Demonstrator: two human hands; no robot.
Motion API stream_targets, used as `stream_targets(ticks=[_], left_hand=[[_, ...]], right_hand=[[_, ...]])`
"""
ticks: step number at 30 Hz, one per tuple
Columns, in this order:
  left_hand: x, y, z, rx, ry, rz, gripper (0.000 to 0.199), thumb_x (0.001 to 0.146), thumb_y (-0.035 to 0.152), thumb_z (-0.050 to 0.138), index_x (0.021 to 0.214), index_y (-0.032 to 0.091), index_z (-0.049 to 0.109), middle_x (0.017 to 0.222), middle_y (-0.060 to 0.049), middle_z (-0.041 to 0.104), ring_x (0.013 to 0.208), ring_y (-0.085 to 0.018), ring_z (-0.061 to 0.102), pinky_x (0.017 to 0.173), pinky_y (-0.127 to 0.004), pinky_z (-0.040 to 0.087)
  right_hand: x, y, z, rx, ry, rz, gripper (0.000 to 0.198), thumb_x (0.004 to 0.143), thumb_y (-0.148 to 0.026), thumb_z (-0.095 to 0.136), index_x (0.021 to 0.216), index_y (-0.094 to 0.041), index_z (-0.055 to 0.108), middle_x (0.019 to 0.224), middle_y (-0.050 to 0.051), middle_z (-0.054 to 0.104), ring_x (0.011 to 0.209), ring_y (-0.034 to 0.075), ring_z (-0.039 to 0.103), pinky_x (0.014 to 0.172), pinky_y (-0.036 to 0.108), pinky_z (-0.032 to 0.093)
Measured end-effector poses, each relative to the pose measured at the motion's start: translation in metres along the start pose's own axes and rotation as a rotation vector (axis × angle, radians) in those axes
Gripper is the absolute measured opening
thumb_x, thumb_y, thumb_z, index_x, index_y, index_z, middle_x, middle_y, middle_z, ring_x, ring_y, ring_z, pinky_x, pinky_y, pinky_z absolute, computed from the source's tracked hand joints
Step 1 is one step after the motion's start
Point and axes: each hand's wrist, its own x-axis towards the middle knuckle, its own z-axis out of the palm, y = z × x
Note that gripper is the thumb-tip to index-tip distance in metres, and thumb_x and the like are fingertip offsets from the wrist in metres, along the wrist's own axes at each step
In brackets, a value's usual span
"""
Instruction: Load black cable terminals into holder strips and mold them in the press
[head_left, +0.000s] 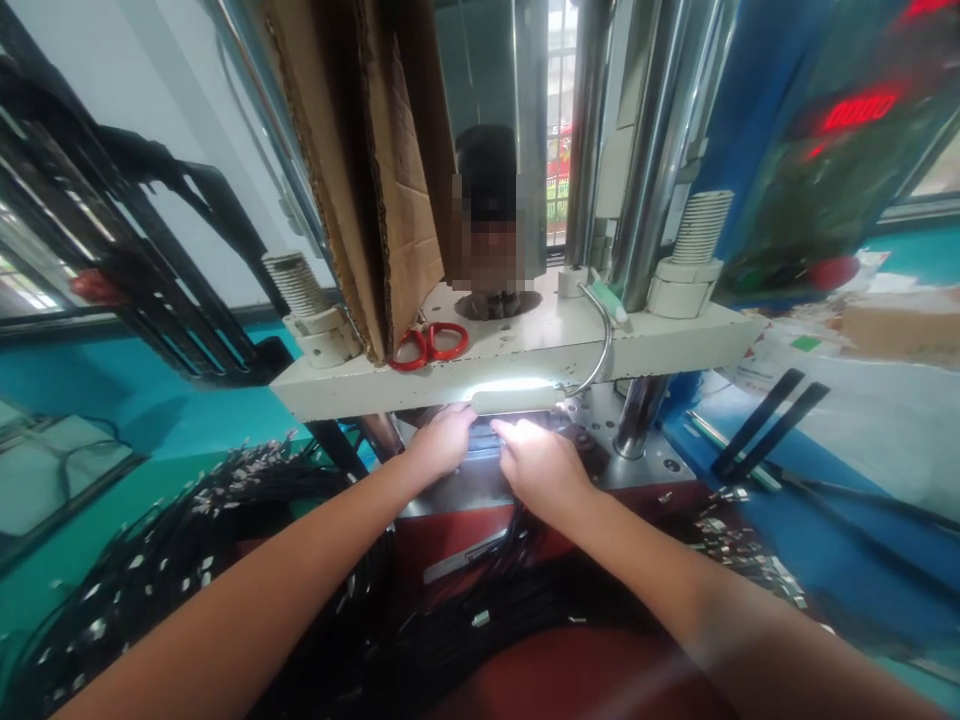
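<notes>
Both my hands reach in under the white press plate [352, 395], close to a lit lamp [517, 400] on its front edge. My left hand [446, 442] is closed at the left of a metal mold [484, 440], and what its fingers hold is hidden. Just to the right, my right hand [544, 468] is curled with thumb and forefinger at the mold; I cannot make out what is in them. Black cables [516, 525] hang down right below the right hand toward the red surface [442, 535].
Bundles of black cables with metal connectors [202, 510] lie at the left, with more connector ends [750, 550] at the right. Red-handled scissors [429, 345] and cardboard [409, 200] rest on the press plate. Steel columns [660, 150] flank it. A metal strip [461, 558] lies in front.
</notes>
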Motion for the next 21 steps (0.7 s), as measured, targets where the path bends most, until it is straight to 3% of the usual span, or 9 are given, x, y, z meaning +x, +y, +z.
stream_targets(ticks=[5, 9, 15, 21], left_hand=[[0.0, 0.004, 0.007, 0.058, 0.023, 0.003, 0.038, 0.092, 0.023, 0.038, 0.127, 0.024, 0.053, 0.13, -0.011, 0.055, 0.12, -0.026, 0.048, 0.102, -0.04, 0.037], [-0.001, 0.008, 0.013, 0.112, 0.023, 0.014, 0.037, 0.092, 0.023, 0.038, 0.126, 0.018, 0.052, 0.129, -0.013, 0.054, 0.125, -0.028, 0.042, 0.107, -0.044, 0.028], [-0.001, 0.003, 0.004, 0.155, -0.006, 0.053, 0.046, 0.086, 0.011, 0.04, 0.128, 0.026, 0.052, 0.131, -0.007, 0.055, 0.118, -0.024, 0.049, 0.099, -0.035, 0.039], [0.0, 0.007, 0.008, 0.206, 0.024, 0.057, 0.042, 0.09, 0.016, 0.037, 0.126, 0.028, 0.054, 0.125, -0.01, 0.058, 0.114, -0.028, 0.05, 0.098, -0.043, 0.037]], right_hand=[[0.003, -0.004, 0.002, -0.033, -0.02, -0.03, 0.032, 0.088, -0.021, 0.041, 0.109, -0.021, 0.065, 0.088, 0.009, 0.065, 0.074, 0.021, 0.062, 0.061, 0.028, 0.044], [0.004, -0.007, 0.005, -0.027, -0.025, -0.041, 0.03, 0.088, -0.022, 0.04, 0.102, -0.021, 0.067, 0.088, 0.009, 0.064, 0.075, 0.022, 0.061, 0.061, 0.03, 0.043], [0.002, 0.006, -0.003, 0.003, 0.024, -0.005, 0.034, 0.095, -0.031, 0.035, 0.095, -0.022, 0.068, 0.093, 0.008, 0.065, 0.08, 0.021, 0.061, 0.069, 0.03, 0.045], [0.005, 0.024, -0.005, 0.049, 0.027, 0.052, 0.032, 0.092, -0.023, 0.038, 0.097, -0.02, 0.07, 0.099, 0.009, 0.068, 0.091, 0.022, 0.061, 0.082, 0.03, 0.044]])
